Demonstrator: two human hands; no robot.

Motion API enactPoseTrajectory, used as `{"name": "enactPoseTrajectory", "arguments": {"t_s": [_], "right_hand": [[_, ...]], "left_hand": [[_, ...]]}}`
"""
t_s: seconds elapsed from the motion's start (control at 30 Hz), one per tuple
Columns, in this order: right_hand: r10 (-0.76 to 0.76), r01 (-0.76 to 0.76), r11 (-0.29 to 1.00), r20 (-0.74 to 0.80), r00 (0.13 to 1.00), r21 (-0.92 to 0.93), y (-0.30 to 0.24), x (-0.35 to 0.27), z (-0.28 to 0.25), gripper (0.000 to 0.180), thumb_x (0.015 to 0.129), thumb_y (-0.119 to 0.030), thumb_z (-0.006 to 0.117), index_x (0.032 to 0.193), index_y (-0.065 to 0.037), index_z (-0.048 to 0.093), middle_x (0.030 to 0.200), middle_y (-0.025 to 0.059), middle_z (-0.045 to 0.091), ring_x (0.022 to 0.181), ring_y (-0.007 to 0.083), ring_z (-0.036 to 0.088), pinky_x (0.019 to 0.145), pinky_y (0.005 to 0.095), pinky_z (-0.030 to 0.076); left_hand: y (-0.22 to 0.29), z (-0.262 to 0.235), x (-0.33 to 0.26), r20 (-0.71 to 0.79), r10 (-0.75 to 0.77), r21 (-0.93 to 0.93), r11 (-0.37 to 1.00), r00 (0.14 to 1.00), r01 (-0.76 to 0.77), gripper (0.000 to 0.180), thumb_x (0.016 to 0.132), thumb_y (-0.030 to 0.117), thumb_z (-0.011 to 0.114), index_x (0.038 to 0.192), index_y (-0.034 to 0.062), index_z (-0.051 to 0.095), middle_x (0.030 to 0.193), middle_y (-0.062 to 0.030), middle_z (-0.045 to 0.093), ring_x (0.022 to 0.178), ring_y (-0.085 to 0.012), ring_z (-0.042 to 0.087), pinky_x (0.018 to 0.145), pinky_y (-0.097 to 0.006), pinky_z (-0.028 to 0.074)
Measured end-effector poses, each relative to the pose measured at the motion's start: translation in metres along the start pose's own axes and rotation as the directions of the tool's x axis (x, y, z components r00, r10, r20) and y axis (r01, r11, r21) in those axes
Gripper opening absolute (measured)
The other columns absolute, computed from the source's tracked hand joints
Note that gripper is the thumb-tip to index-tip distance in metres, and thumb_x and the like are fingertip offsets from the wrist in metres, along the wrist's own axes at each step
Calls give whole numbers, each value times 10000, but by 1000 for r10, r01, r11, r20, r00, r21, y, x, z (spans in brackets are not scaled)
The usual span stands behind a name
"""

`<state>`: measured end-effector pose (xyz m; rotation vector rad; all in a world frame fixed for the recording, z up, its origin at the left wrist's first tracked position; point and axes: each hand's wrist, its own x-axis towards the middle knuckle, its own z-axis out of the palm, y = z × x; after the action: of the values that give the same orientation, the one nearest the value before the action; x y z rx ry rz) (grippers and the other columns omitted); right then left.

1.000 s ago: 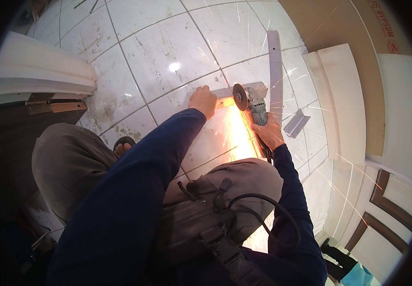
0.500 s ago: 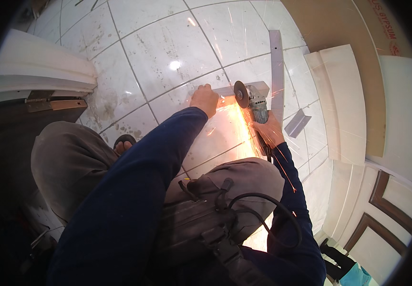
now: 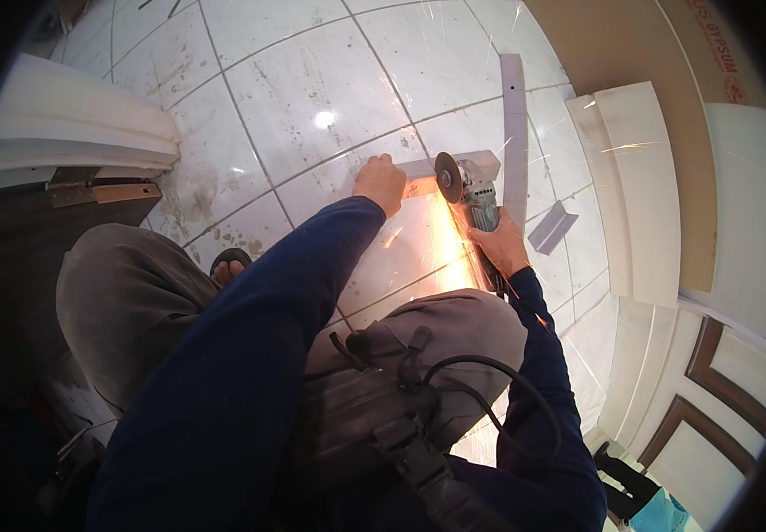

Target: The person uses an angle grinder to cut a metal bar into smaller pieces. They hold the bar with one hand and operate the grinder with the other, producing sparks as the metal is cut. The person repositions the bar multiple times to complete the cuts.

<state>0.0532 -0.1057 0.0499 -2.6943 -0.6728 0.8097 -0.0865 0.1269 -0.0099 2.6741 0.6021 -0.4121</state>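
Note:
My right hand (image 3: 504, 243) is wrapped round the body of an angle grinder (image 3: 483, 213), its dark cutting disc (image 3: 448, 177) standing on edge. The disc meets a grey metal angle piece (image 3: 417, 170) on the floor, and bright orange sparks (image 3: 450, 248) stream from there toward my knee. Left of the disc, my left hand (image 3: 380, 184) grips the metal piece's end, with its fingers curled over it. Part of the metal lies hidden behind the grinder head and my fingers. Right of the grinder are a long flat grey strip (image 3: 514, 133) and a short angle offcut (image 3: 553, 228).
White floor tiles (image 3: 303, 106) lie under the work. Pale panels (image 3: 636, 195) and brown board (image 3: 605, 44) lie along the right. A white frame (image 3: 82, 120) and a dark panel with a hinge (image 3: 104, 193) stand at left. A black cable (image 3: 489, 362) loops over my lap.
The spark stream is somewhat wider and brighter near the disc, and stray sparks fly in different places. Both hands, the grinder and the metal piece stay nearly where they were.

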Motion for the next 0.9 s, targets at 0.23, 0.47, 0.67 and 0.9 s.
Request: {"name": "enactPoseTrajectory", "arguments": {"t_s": [0.23,0.47,0.67,0.9], "right_hand": [[-60,58,993,20,998,103,9,-2,4,699,751,-379,790,1258,63,599,1151,299,712,1067,423,710,942,446,552],[18,-17,1000,28,999,-20,-4,-4,-3,690,749,-382,777,1239,67,594,1154,292,716,1073,427,711,944,455,553],[48,-48,999,24,999,-5,-4,-3,-1,699,738,-390,783,1235,63,594,1153,297,714,1058,434,714,930,471,558],[27,-25,998,32,999,-51,10,6,6,679,738,-390,790,1239,31,608,1170,294,709,1082,420,706,930,465,557]], "left_hand": [[0,-3,-1,20,-1,11,1000,1000,1,264,823,121,733,1062,18,775,1182,-165,640,1115,-320,650,888,-408,592],[0,-4,-2,32,-12,1,1000,999,12,281,822,122,738,1079,14,771,1198,-164,638,1126,-317,649,896,-411,594],[-1,-4,-1,33,-19,-10,1000,999,19,289,819,123,742,1085,13,772,1201,-167,641,1133,-321,648,916,-413,585],[-1,-3,-2,10,-4,-10,1000,1000,4,264,823,132,740,1056,14,776,1178,-165,647,1117,-324,654,911,-414,584]]}}
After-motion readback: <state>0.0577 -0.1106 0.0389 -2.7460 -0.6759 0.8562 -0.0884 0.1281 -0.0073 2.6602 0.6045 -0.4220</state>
